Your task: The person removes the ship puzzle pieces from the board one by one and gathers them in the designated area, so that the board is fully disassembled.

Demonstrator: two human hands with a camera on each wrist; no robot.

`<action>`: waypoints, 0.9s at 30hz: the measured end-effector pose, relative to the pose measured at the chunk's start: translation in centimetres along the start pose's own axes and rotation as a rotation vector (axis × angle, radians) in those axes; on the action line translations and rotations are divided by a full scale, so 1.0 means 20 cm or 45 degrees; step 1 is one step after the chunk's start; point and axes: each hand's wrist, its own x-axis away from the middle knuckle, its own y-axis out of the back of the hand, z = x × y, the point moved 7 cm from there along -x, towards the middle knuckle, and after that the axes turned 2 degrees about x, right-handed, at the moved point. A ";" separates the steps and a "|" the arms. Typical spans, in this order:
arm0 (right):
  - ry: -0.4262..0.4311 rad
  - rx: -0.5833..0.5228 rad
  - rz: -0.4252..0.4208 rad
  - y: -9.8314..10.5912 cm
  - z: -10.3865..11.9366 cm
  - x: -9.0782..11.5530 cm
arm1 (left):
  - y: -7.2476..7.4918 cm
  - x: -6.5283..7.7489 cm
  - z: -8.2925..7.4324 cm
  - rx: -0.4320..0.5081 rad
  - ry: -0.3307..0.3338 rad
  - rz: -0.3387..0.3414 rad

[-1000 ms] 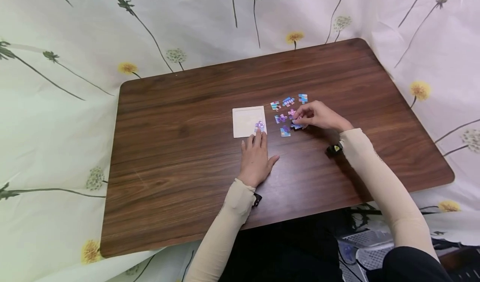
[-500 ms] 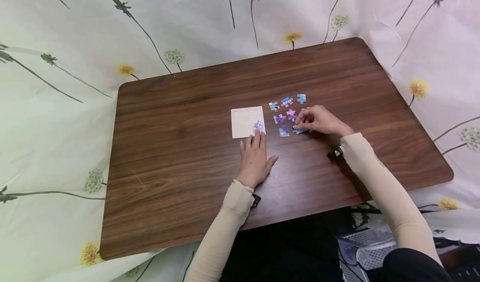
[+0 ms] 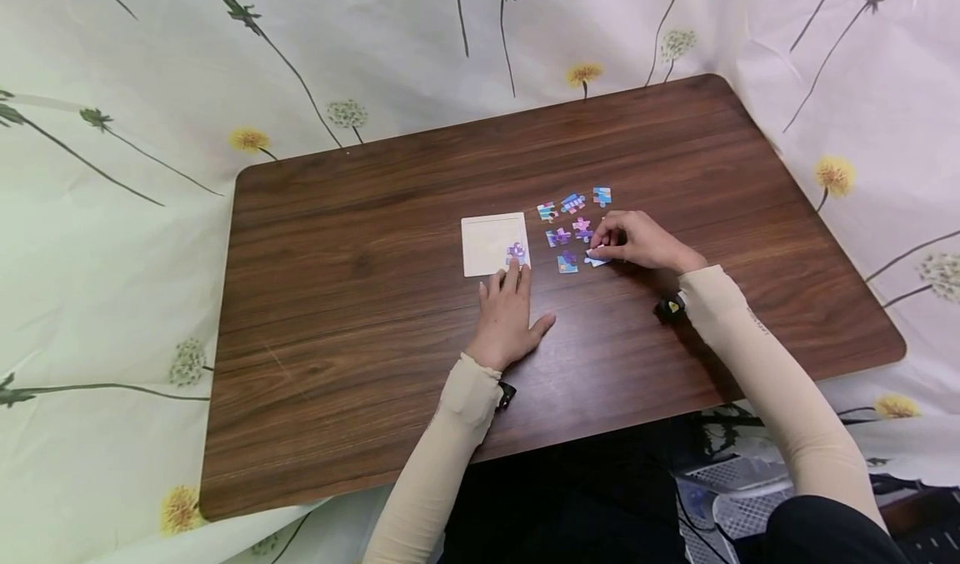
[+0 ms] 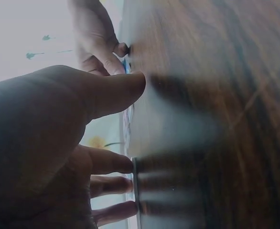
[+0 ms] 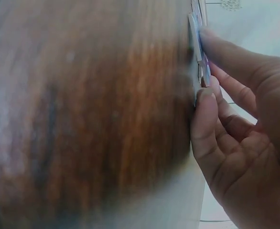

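Observation:
My left hand (image 3: 506, 318) lies with spread, nearly straight fingers, its fingertips on the near right edge of a white square puzzle tray (image 3: 483, 243). One purple jigsaw piece (image 3: 515, 252) sits in the tray's near right corner, just beyond those fingertips. To the right, my right hand (image 3: 645, 241) pinches another jigsaw piece (image 3: 596, 259) between thumb and fingers, low over the table. That piece looks tilted in the right wrist view, where the thumb (image 5: 231, 52) presses its face. Part of it is hidden under the fingers.
Several loose jigsaw pieces lie between the tray and my right hand, including a blue-striped piece (image 3: 573, 203), a blue piece (image 3: 602, 197) and a purple-and-blue piece (image 3: 567, 262). The brown wooden table (image 3: 360, 314) meets a flower-printed curtain (image 3: 420, 64) at its back and sides.
My right hand has shifted slightly right and nearer to me with its piece, uncovering a pink-purple piece beside it. The held piece now shows a paler face. My left hand stays on the tray.

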 end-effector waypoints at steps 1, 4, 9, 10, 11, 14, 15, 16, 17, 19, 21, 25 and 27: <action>-0.002 0.000 0.001 0.00 0.00 0.00 | 0.00 0.00 0.00 -0.005 0.000 0.000; -0.016 0.002 0.008 -0.01 -0.01 0.00 | -0.01 0.00 0.00 -0.017 0.000 0.003; -0.004 0.024 0.006 0.00 0.02 -0.02 | -0.01 0.00 0.00 -0.028 -0.005 0.016; 0.013 0.023 0.003 0.00 0.05 -0.04 | 0.00 0.00 0.00 -0.029 -0.005 0.014; 0.036 0.023 0.003 0.00 0.07 -0.06 | 0.00 0.00 0.00 -0.031 0.000 0.016; 0.113 0.015 0.022 0.00 0.16 -0.13 | 0.00 0.00 0.00 -0.039 0.013 0.021; 0.137 0.011 0.039 -0.01 0.19 -0.15 | 0.00 0.00 0.00 -0.039 0.012 0.020; 0.160 0.016 0.058 -0.03 0.22 -0.17 | 0.00 0.00 0.00 -0.038 0.011 0.022; 0.173 0.019 0.079 -0.04 0.24 -0.19 | -0.01 0.00 0.00 -0.042 0.009 0.028; 0.192 0.018 0.119 -0.08 0.28 -0.24 | -0.01 0.00 0.00 -0.041 0.005 0.028; 0.199 0.009 0.146 -0.11 0.31 -0.29 | -0.01 0.00 0.00 -0.040 0.001 0.023; 0.231 0.005 0.185 -0.18 0.35 -0.36 | -0.01 0.01 0.00 -0.040 0.002 0.014; 0.252 0.000 0.214 -0.20 0.38 -0.39 | 0.00 0.01 0.00 -0.043 -0.005 0.008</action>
